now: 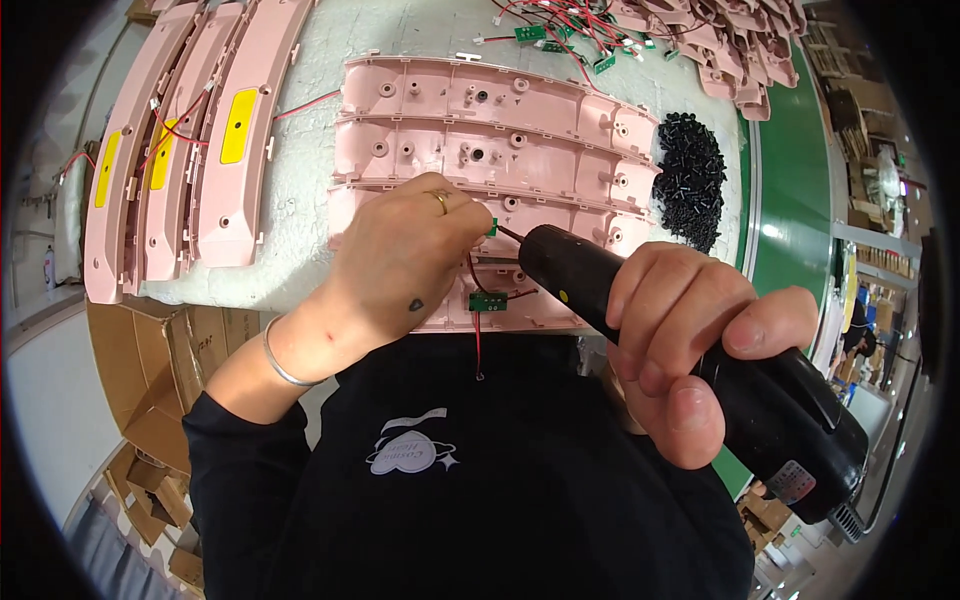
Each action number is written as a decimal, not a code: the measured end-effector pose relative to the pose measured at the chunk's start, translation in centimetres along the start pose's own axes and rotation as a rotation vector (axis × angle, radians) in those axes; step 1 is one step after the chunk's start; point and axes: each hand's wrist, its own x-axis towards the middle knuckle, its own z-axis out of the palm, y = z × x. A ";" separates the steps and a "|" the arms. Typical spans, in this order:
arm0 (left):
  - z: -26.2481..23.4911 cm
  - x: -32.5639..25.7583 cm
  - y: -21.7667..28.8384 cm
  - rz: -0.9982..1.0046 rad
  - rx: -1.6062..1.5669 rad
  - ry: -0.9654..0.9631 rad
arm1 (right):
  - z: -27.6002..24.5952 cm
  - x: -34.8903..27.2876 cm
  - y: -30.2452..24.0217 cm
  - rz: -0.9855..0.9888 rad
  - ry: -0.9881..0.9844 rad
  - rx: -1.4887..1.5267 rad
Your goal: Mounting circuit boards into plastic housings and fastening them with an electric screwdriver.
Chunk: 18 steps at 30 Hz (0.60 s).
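My right hand (690, 340) is wrapped around a black electric screwdriver (575, 265). Its bit points left, toward my left fingertips. Closed in a pinch, my left hand (410, 235) is at a small green circuit board (492, 229) over the pink plastic housings; the hand hides most of that board. Several long pink housings (440, 140) lie side by side with their ribbed insides up. On the nearest one rests another green circuit board (488, 301), with red and black wires (478, 345) hanging toward me.
Black screws (690, 175) lie heaped to the right of the housings. Circuit boards with tangled wires (560, 35) and a pile of pink parts (720, 45) are at the back. Finished-side-up pink housings with yellow labels (238, 125) stand at left. A cardboard box (150, 370) sits below the table edge.
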 end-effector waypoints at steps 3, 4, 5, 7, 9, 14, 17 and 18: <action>-0.1 -0.1 0.0 -0.002 -0.036 0.008 | 0.1 0.0 0.1 0.022 -0.026 -0.005; -0.1 -0.2 0.0 -0.004 -0.050 0.014 | 0.2 0.0 0.1 0.023 -0.029 -0.001; 0.0 -0.2 -0.1 -0.004 -0.058 0.020 | 0.4 0.1 0.1 0.018 -0.030 -0.027; 0.2 -0.5 -0.4 0.022 -0.073 0.035 | 0.4 0.6 0.4 -0.019 -0.136 -0.045; 0.2 -0.4 -0.3 0.034 -0.096 0.022 | 0.1 1.2 0.2 -0.039 -0.262 -0.061; 0.8 -0.7 -0.5 0.067 -0.152 0.053 | 1.5 1.5 0.2 -0.015 -0.332 -0.098; 0.8 -0.6 -0.5 0.081 -0.189 0.044 | 1.8 1.9 0.1 0.020 -0.310 -0.099; 0.8 -0.6 -0.8 0.097 -0.178 0.050 | 1.9 2.0 0.2 0.041 -0.310 -0.089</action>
